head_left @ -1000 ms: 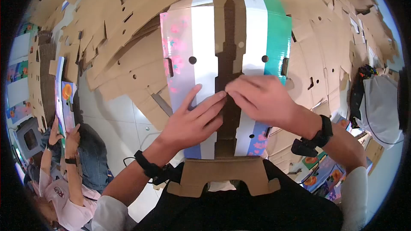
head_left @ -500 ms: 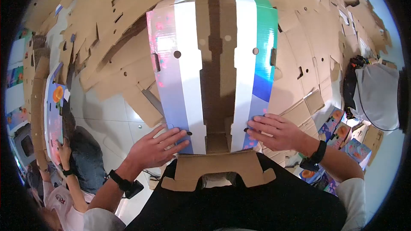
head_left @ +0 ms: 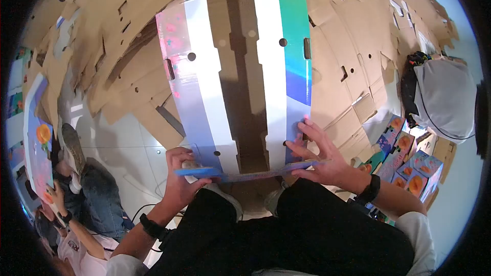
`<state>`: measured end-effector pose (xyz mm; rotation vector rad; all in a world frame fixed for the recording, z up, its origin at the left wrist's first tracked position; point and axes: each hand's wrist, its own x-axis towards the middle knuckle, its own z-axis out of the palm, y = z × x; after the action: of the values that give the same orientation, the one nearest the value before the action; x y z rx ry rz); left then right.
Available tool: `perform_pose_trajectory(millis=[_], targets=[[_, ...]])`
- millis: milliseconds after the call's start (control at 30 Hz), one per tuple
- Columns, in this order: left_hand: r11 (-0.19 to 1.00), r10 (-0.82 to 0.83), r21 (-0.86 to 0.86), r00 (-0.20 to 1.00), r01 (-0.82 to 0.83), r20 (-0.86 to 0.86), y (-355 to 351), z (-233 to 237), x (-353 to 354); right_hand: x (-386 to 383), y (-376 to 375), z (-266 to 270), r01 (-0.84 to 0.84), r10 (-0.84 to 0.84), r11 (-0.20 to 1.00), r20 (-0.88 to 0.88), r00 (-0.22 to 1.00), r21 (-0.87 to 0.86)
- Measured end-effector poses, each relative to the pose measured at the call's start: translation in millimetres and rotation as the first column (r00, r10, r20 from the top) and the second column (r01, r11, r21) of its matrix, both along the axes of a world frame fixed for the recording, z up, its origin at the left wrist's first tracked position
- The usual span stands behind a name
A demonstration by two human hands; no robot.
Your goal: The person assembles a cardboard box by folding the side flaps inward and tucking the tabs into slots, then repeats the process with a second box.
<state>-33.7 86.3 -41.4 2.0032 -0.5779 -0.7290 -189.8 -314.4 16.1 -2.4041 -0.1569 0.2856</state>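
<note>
A long cardboard box (head_left: 202,82) stands in front of me, printed pink, lilac, green and blue, with white inner strips along a brown gap. Its near end flap (head_left: 250,175) is raised and seen almost edge-on, its printed face toward me. My left hand (head_left: 180,178) is closed round the left end of this flap, thumb on the near side and fingers behind. With the thumb under its right end, my right hand (head_left: 322,158) grips the flap, while the fingers spread on the box's lilac corner.
Flattened brown cardboard sheets (head_left: 353,46) lie around the box. At left, another person's hand (head_left: 57,197) holds a printed carton (head_left: 38,138). Several printed boxes (head_left: 409,163) and a grey-white covered item (head_left: 445,99) are at the right.
The near end flap, earlier hanging down toward me, is swung up against the box end. Both hands have gone from lying on the top corners to gripping the flap.
</note>
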Motion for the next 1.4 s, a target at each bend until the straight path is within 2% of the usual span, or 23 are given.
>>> perform_pose_trajectory(millis=[33,67,133,167,267,367,400,433,500,533,600,700,800,900,1000,1133,1233,1400], targets=[[0.993,0.078,-0.071,0.981,-0.092,-0.178,2.1,-6.6,-3.2,-9.0,1.0,-14.4,0.083,-0.081,0.99,-0.023,0.996,0.109],[0.99,0.116,-0.059,0.972,-0.13,-0.204,1.7,-6.0,-6.5,-11.5,1.8,-18.5,0.166,-0.158,0.962,-0.056,0.986,0.215],[0.977,0.194,-0.032,0.948,-0.209,-0.252,-0.7,-3.1,-12.9,-7.3,-11.5,-18.0,0.088,-0.091,0.995,0.06,0.994,0.05],[0.991,0.134,0.008,0.972,-0.135,-0.193,-1.5,-0.7,-10.6,-3.6,-17.2,-16.9,0.053,-0.048,0.998,0.117,0.992,-0.036],[0.986,-0.057,0.154,0.998,0.06,-0.023,-8.8,13.4,5.8,-14.0,-23.6,-18.7,0.265,-0.279,0.913,0.002,0.96,0.309],[0.946,-0.232,0.266,0.96,0.184,0.16,-18.5,24.2,16.5,2.5,-33.4,-9.9,0.425,-0.38,0.838,-0.193,0.905,0.341],[0.94,-0.274,0.274,0.931,0.205,0.241,-18.1,24.5,18.4,5.9,-32.4,-16.6,0.665,-0.473,0.622,-0.479,0.739,0.412],[0.932,-0.313,0.285,0.894,0.224,0.32,-16.6,24.3,18.8,7.9,-32.7,-22.1,0.672,-0.451,0.617,-0.517,0.728,0.409],[0.918,-0.374,0.274,0.854,0.286,0.361,-4.8,21.4,16.1,14.4,-34.0,-29.8,0.687,-0.402,0.603,-0.59,0.7,0.405],[0.908,-0.406,0.271,0.831,0.319,0.381,-0.9,20.7,15.8,19.6,-33.4,-29.5,0.668,-0.382,0.635,-0.595,0.707,0.387],[0.91,-0.393,0.274,0.857,0.311,0.333,-5.2,21.3,17.0,30.8,-31.1,-23.0,0.63,-0.344,0.693,-0.607,0.717,0.351],[0.912,-0.391,0.256,0.869,0.321,0.303,-10.3,18.7,20.8,39.0,-32.9,-23.5,0.643,-0.324,0.674,-0.635,0.701,0.365],[0.911,-0.393,0.251,0.874,0.328,0.286,-10.2,16.8,20.2,52.2,-30.8,-7.0,0.507,-0.297,0.821,-0.563,0.771,0.261],[0.899,-0.405,0.272,0.887,0.343,0.22,-8.3,13.3,16.6,58.9,-26.3,2.5,0.503,-0.296,0.844,-0.62,0.727,0.187],[0.891,-0.419,0.281,0.885,0.357,0.203,-8.5,7.0,13.6,58.6,-15.9,4.6,0.389,-0.306,0.92,-0.535,0.788,0.047],[0.88,-0.445,0.288,0.867,0.378,0.223,-11.5,7.9,14.5,52.3,-14.1,-0.7,0.415,-0.322,0.907,-0.522,0.79,0.068],[0.854,-0.441,0.358,0.89,0.377,0.116,-8.3,7.1,12.7,46.5,-9.5,-0.7,0.406,-0.338,0.914,-0.523,0.783,0.017],[0.846,-0.486,0.366,0.845,0.389,0.225,-6.6,2.3,12.5,55.5,-13.2,6.4,0.354,-0.283,0.935,-0.616,0.735,-0.007]])
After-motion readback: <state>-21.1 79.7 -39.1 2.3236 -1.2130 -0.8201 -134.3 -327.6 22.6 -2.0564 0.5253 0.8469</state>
